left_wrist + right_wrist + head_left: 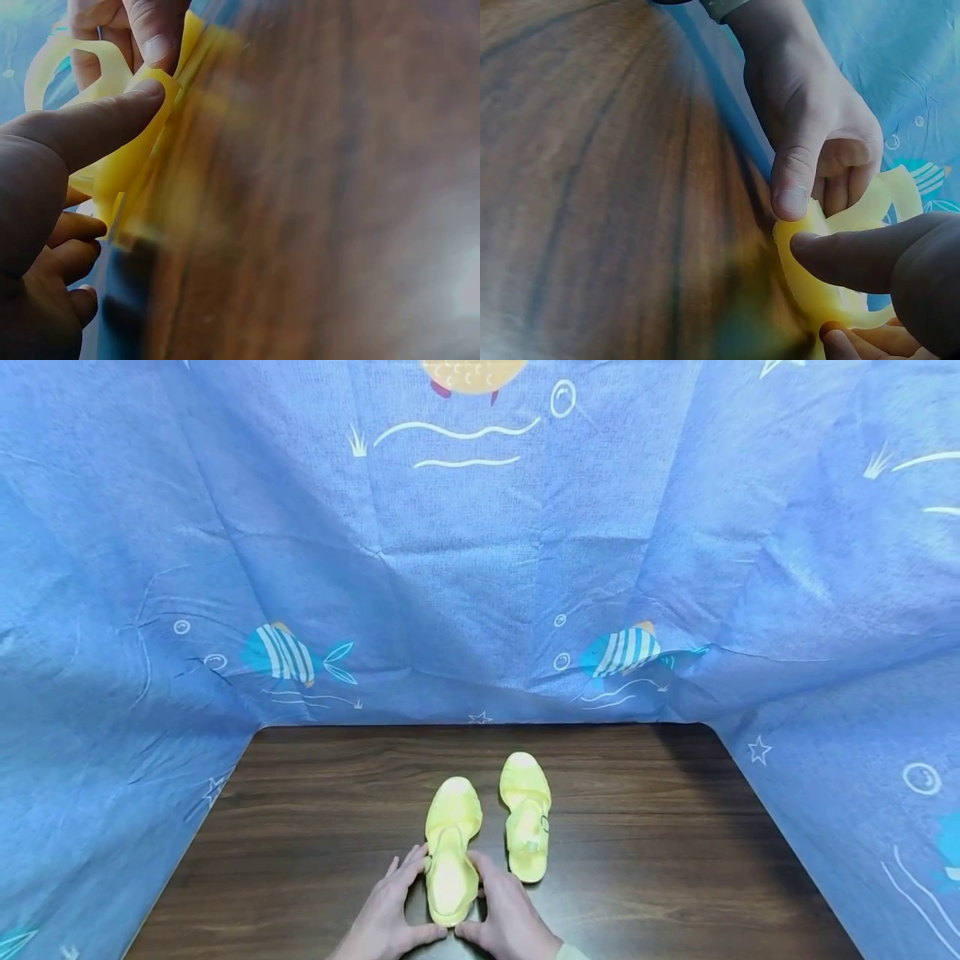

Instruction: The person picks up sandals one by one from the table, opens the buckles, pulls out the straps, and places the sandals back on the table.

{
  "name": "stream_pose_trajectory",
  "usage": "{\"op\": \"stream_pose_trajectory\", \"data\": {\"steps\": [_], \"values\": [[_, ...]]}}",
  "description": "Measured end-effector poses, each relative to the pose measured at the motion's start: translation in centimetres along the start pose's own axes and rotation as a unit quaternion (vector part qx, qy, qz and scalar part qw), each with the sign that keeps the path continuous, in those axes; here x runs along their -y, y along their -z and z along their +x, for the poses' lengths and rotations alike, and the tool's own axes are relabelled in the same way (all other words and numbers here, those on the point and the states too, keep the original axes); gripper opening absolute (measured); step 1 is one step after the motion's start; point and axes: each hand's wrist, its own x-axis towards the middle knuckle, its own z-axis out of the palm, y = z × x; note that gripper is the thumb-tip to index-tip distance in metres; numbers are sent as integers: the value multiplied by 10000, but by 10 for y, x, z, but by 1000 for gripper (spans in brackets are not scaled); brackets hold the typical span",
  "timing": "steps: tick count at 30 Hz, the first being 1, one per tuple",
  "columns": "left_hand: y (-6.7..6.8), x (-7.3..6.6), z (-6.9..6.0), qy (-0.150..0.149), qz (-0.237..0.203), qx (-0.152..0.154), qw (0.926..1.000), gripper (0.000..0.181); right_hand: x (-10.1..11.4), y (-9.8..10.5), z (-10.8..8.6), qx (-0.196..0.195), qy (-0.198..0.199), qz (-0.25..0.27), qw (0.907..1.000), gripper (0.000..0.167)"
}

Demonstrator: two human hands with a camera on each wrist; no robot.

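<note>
A pale yellow closed-toe sandal [452, 852] lies on the table, its toe pointing away from me. My left hand [392, 906] grips its left side, with the thumb at the heel. On the other side, my right hand [510, 906] holds the sandal with fingers along the side and the thumb also at the heel. In the left wrist view both thumbs press close together on the heel [124, 169]. The right wrist view shows the same heel part [799, 259] between the two hands. A second yellow sandal [527, 814] with a buckled strap rests just right, untouched.
The dark wood-grain table [637, 860] extends to both sides of the sandals. A blue cloth [465, 568] printed with fish, stars and bubbles hangs behind the table and along its left and right sides.
</note>
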Motion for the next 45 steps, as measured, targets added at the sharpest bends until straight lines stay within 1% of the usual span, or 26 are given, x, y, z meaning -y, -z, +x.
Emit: {"op": "stream_pose_trajectory", "data": {"steps": [2,4,6,9,12,15,19,22,24,25,27,28,30,31,33,35,37,40,41,42,45], "values": [[-1,0,-2,-182,107,-63,9998,86,0,0,-2,17,66,-48,10000,86],[-2,1,-5,-231,133,-66,9996,85,-1,-1,-4,25,145,-162,9998,85],[-3,0,-6,-183,109,-23,9998,85,-2,-1,-5,35,214,-232,9995,85],[-3,0,-8,-56,44,25,10000,86,-2,-1,-5,124,170,-186,9996,84],[-3,-1,-9,23,29,74,10000,86,-1,-1,-5,196,81,-39,9998,83],[-2,-2,-10,38,22,133,9999,87,-1,-1,-6,271,17,124,9996,83],[3,-2,-9,-27,19,313,9995,90,-1,4,-6,470,-74,209,9986,87],[11,-3,-7,-69,-21,356,9993,90,1,13,-5,611,-131,175,9979,88],[17,-4,-5,-28,-97,246,9996,83,3,22,-5,623,-133,53,9980,85],[19,-5,-4,4,-124,112,9999,77,4,26,-4,578,-70,-32,9983,81],[23,-6,-2,250,-316,-171,9990,59,6,33,-2,374,176,-286,9987,68],[24,-7,0,376,-438,-304,9979,49,7,36,-1,196,351,-500,9979,61],[25,-9,3,650,-732,-484,9940,30,8,41,2,-262,820,-913,9921,46],[25,-10,5,772,-895,-511,9917,23,9,42,5,-522,1095,-1077,9867,40],[26,-12,7,926,-1162,-424,9880,17,10,43,10,-937,1605,-1337,9734,33],[27,-13,9,973,-1286,-289,9865,15,13,42,16,-1134,2000,-1519,9613,28],[28,-14,10,926,-1342,-216,9864,14,17,41,24,-1183,2372,-1685,9494,28],[27,-15,12,903,-1375,-203,9862,13,22,37,38,-1071,2740,-1991,9348,27],[27,-15,12,888,-1397,-207,9860,13,23,36,43,-1036,2904,-2089,9281,26],[27,-15,12,872,-1415,-198,9859,13,24,34,48,-939,3029,-2166,9233,24],[27,-12,12,789,-1617,-131,9836,15,30,28,58,-481,3230,-2413,9138,16]]}}
